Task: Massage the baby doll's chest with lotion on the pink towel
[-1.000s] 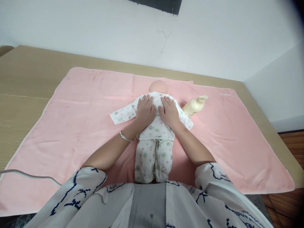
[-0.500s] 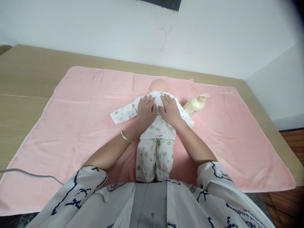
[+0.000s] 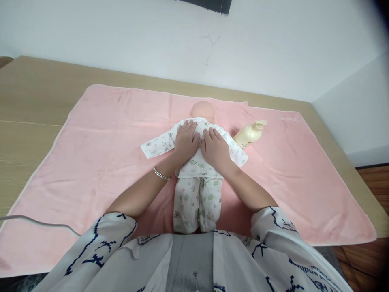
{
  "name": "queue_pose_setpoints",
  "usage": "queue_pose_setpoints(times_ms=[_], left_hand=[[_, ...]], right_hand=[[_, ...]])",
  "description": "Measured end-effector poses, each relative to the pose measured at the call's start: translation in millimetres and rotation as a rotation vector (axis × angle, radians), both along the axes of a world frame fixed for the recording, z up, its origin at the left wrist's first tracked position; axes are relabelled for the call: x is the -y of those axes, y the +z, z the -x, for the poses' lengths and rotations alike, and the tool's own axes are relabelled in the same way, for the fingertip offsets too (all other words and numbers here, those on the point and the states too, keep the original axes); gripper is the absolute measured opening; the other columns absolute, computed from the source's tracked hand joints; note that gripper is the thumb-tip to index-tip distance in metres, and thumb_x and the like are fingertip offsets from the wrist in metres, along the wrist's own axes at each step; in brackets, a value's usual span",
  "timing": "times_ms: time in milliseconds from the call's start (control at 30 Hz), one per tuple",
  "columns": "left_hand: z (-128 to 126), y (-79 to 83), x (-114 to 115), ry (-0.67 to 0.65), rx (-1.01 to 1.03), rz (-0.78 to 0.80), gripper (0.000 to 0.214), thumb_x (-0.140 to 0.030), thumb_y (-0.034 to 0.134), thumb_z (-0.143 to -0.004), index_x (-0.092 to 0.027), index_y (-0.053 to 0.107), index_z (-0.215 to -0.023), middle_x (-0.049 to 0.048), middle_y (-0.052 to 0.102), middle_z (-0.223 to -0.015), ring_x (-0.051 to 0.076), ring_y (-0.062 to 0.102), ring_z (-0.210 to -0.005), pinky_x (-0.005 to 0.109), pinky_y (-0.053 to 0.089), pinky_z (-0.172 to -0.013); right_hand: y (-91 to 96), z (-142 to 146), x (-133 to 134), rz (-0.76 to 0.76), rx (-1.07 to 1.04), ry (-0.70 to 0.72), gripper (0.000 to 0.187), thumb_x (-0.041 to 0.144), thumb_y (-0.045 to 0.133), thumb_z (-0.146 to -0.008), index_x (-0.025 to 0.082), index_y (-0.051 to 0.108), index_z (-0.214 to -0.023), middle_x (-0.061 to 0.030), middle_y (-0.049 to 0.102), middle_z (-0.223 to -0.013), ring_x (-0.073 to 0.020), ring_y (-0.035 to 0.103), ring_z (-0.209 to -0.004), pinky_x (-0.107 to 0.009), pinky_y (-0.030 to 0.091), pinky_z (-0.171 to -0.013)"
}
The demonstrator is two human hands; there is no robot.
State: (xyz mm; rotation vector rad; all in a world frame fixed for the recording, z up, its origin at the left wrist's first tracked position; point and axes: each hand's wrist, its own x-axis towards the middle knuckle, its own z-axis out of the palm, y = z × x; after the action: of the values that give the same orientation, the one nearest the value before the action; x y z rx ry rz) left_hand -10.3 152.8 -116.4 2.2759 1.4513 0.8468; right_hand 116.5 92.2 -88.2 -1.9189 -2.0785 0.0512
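Observation:
A baby doll [image 3: 199, 166] in white printed pyjamas lies on a pink blanket, its bald head pointing toward the wall and no face showing. My left hand [image 3: 187, 141] rests flat on the left side of its upper back, fingers stretched out. On the right side of the upper back lies my right hand [image 3: 215, 149], also flat with its fingers extended. Both thumbs are close to the middle of the back. The doll's sleeves spread out to each side. A cream pump bottle [image 3: 248, 135] lies tilted beside the right sleeve.
The pink blanket [image 3: 115, 142] covers much of a wooden table [image 3: 36, 93]. A grey cable [image 3: 42, 223] runs over the blanket at the left. Behind the table is a white wall [image 3: 146, 40]. Wooden flooring [image 3: 373, 186] shows at the right.
My right hand has slid slightly down the doll's back toward me, its fingers drawn closer together. The left hand has stayed almost in place. Shirt folds between the hands have shifted.

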Motion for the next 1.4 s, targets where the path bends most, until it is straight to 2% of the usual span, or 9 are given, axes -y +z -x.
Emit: queue_pose_setpoints(times_ms=[267, 333, 433, 567, 667, 833, 1100, 1200, 1400], left_hand=[[-13, 6.3, 25, 0.014, 0.073, 0.003, 0.042, -0.022, 0.036, -0.098, -0.013, 0.062, -0.131, 0.0098, 0.055, -0.148, 0.027, 0.040, -0.146, 0.047, 0.031, -0.124], [-11, 6.0, 20, 0.010, 0.064, 0.015, 0.043, -0.021, 0.039, -0.097, -0.012, 0.060, -0.133, 0.0111, 0.053, -0.149, 0.028, 0.039, -0.147, 0.049, 0.030, -0.124], [-5, 4.9, 6, 0.000, 0.029, 0.029, 0.048, -0.023, 0.043, -0.094, -0.008, 0.054, -0.139, 0.0156, 0.048, -0.152, 0.031, 0.035, -0.148, 0.052, 0.025, -0.125], [0, 4.2, -2, -0.014, -0.008, -0.002, 0.050, -0.024, 0.041, -0.095, -0.007, 0.051, -0.141, 0.0165, 0.048, -0.152, 0.031, 0.036, -0.147, 0.053, 0.025, -0.125], [-3, 4.4, 6, 0.005, -0.032, -0.053, 0.048, -0.025, 0.037, -0.097, -0.005, 0.053, -0.138, 0.0188, 0.052, -0.148, 0.032, 0.039, -0.146, 0.052, 0.030, -0.122], [-10, 3.5, 21, 0.012, -0.037, -0.078, 0.044, -0.025, 0.037, -0.098, -0.008, 0.058, -0.134, 0.0170, 0.056, -0.145, 0.032, 0.043, -0.143, 0.050, 0.038, -0.119], [-1, 3.9, -1, -0.054, -0.060, -0.003, 0.051, -0.022, 0.039, -0.094, -0.004, 0.049, -0.142, 0.0180, 0.045, -0.154, 0.034, 0.033, -0.149, 0.056, 0.026, -0.123], [0, 5.6, -2, -0.041, -0.069, 0.010, 0.052, -0.024, 0.040, -0.095, -0.004, 0.048, -0.142, 0.0181, 0.043, -0.155, 0.034, 0.031, -0.150, 0.055, 0.024, -0.124], [-11, 9.9, 23, -0.010, -0.064, -0.054, 0.048, -0.025, 0.033, -0.099, -0.005, 0.052, -0.139, 0.0188, 0.050, -0.150, 0.031, 0.039, -0.146, 0.050, 0.033, -0.122]], right_hand=[[-3.5, -30, -34, 0.085, -0.104, 0.048, 0.062, 0.037, 0.033, -0.101, 0.005, 0.032, -0.154, -0.0198, 0.028, -0.162, -0.0328, 0.022, -0.153, -0.056, 0.019, -0.123], [-2.7, -22, -27, 0.069, -0.071, 0.014, 0.061, 0.035, 0.031, -0.102, 0.003, 0.033, -0.153, -0.0218, 0.030, -0.161, -0.0349, 0.023, -0.152, -0.057, 0.020, -0.123], [0.6, -1, -3, 0.032, 0.009, -0.067, 0.058, 0.028, 0.028, -0.102, -0.004, 0.037, -0.149, -0.0281, 0.040, -0.154, -0.0395, 0.034, -0.147, -0.056, 0.030, -0.118], [1.8, 13, 17, 0.014, 0.064, -0.036, 0.055, 0.022, 0.032, -0.099, -0.005, 0.041, -0.147, -0.0294, 0.046, -0.149, -0.0412, 0.040, -0.143, -0.054, 0.037, -0.115], [-1.1, 1, 4, -0.004, 0.024, -0.026, 0.055, 0.026, 0.032, -0.100, -0.003, 0.043, -0.146, -0.0265, 0.046, -0.150, -0.0381, 0.039, -0.144, -0.053, 0.034, -0.118], [-5.4, -21, -24, 0.025, -0.088, 0.043, 0.059, 0.032, 0.035, -0.099, 0.003, 0.037, -0.151, -0.0203, 0.032, -0.161, -0.0351, 0.023, -0.152, -0.056, 0.022, -0.123], [-1.7, 4, 2, 0.014, -0.003, 0.007, 0.055, 0.025, 0.030, -0.100, -0.003, 0.044, -0.145, -0.0273, 0.043, -0.152, -0.0391, 0.033, -0.147, -0.056, 0.029, -0.120], [-1.5, -6, -7, 0.022, -0.026, 0.068, 0.054, 0.028, 0.030, -0.101, 0.002, 0.045, -0.146, -0.0229, 0.043, -0.153, -0.0358, 0.033, -0.148, -0.053, 0.028, -0.121], [-4.7, -33, -34, 0.040, -0.121, 0.068, 0.058, 0.035, 0.034, -0.101, 0.007, 0.038, -0.152, -0.0173, 0.032, -0.161, -0.0318, 0.023, -0.153, -0.054, 0.019, -0.124]])
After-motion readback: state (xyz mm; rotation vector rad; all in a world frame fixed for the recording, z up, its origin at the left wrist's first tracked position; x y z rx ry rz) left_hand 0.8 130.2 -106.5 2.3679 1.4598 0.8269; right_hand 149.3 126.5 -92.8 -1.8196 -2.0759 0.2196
